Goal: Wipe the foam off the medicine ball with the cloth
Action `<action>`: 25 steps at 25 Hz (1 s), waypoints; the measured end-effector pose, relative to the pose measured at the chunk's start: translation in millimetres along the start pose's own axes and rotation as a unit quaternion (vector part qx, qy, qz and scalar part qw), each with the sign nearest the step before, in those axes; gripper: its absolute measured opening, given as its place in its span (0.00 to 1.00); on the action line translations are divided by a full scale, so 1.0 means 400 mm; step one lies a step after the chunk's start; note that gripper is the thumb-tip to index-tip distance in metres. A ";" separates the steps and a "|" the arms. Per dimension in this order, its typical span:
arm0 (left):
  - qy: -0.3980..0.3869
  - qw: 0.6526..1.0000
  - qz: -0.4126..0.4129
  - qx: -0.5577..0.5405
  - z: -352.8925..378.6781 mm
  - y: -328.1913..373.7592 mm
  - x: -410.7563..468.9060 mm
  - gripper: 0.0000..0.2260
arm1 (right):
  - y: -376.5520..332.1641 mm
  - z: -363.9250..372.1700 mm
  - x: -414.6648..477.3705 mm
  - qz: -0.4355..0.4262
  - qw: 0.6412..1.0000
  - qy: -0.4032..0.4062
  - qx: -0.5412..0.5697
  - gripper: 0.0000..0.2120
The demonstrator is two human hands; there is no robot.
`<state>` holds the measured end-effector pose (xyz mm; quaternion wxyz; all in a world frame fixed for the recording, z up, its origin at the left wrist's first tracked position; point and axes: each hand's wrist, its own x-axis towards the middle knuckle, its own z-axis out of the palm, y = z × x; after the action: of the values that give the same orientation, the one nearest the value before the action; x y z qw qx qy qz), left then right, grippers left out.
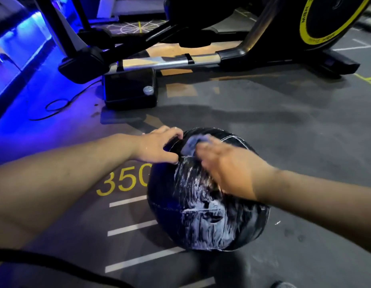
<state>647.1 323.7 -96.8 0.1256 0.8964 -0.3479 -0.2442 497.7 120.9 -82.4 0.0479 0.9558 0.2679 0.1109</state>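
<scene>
A black medicine ball (159, 196) sits on the gym floor in the lower middle of the head view. White foam (201, 223) is smeared in streaks over its top and near side. My left hand (157, 145) rests on the ball's upper left with fingers curled against its surface. My right hand (224, 165), blurred, lies on top of the ball and presses a pale blue cloth (190, 145) onto it; only the cloth's far end shows past my fingers.
An exercise machine (130, 90) with a black base block stands just beyond the ball. A flywheel with a yellow ring (317, 28) is at the back right. A black cable (55, 107) loops on the floor at left. Yellow digits and white lines (130, 202) mark the floor.
</scene>
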 end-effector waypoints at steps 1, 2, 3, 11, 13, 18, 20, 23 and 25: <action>-0.003 1.000 0.001 0.002 0.000 -0.001 0.006 0.33 | 0.005 -0.008 0.006 0.039 0.999 0.001 -0.018 0.17; -0.002 1.000 0.011 0.003 0.005 -0.002 0.006 0.32 | -0.011 -0.001 0.000 0.022 0.999 -0.013 -0.037 0.18; 0.002 1.000 0.027 0.000 0.012 -0.009 0.008 0.30 | -0.055 0.014 -0.014 -0.025 0.998 -0.053 -0.025 0.20; -0.001 0.996 0.042 -0.072 0.012 -0.027 0.022 0.27 | -0.039 -0.033 0.005 0.079 0.992 -0.098 0.011 0.34; 0.009 0.996 0.039 -0.074 0.021 -0.018 0.020 0.18 | -0.095 -0.027 -0.011 -0.012 0.993 -0.110 -0.033 0.34; 0.119 0.976 0.072 -0.170 0.120 -0.008 0.017 0.05 | -0.090 -0.021 -0.028 -0.053 0.993 -0.099 -0.028 0.30; 0.102 0.984 0.051 -0.137 0.098 0.006 0.030 0.04 | -0.042 -0.031 -0.009 0.054 0.995 -0.086 -0.018 0.32; 0.117 0.979 0.063 -0.153 0.094 0.008 0.034 0.07 | -0.090 0.003 -0.020 -0.125 0.984 -0.112 -0.051 0.30; 0.143 0.971 0.083 -0.171 0.126 0.006 0.031 0.04 | -0.139 0.013 -0.041 -0.246 0.958 -0.140 -0.053 0.26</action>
<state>627.1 310.9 -143.2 0.3449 0.8552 -0.3530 -0.1583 457.5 159.4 -99.0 0.1610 0.8624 0.4793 -0.0254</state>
